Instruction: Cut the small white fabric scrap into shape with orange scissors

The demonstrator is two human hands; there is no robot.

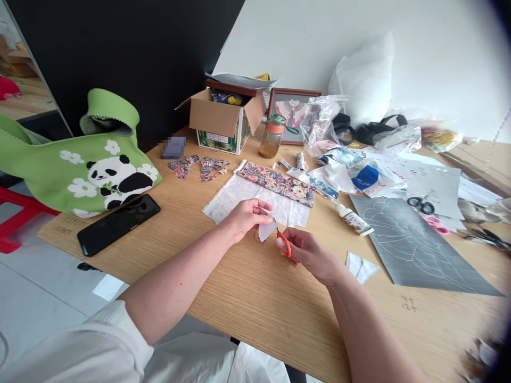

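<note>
Near frame centre, my right hand [307, 252] has its fingers closed through the handles of small orange-handled scissors [281, 239]. Just left, my left hand [245, 215] pinches a small white paper scrap [266, 231], fingers clamped on it, blades meeting its edge above the wooden tabletop [255, 298]. Beyond lies a white sheet with a floral fabric strip [279, 183]. Left: black phone [118, 223], green panda felt bag [80, 165]. Farther back, upper centre, a cardboard box [219, 119].

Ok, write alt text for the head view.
Over a wooden table, the right hand works orange-handled scissors into a white scrap pinched by the left hand. Floral fabric lies beyond, a phone left.
</note>
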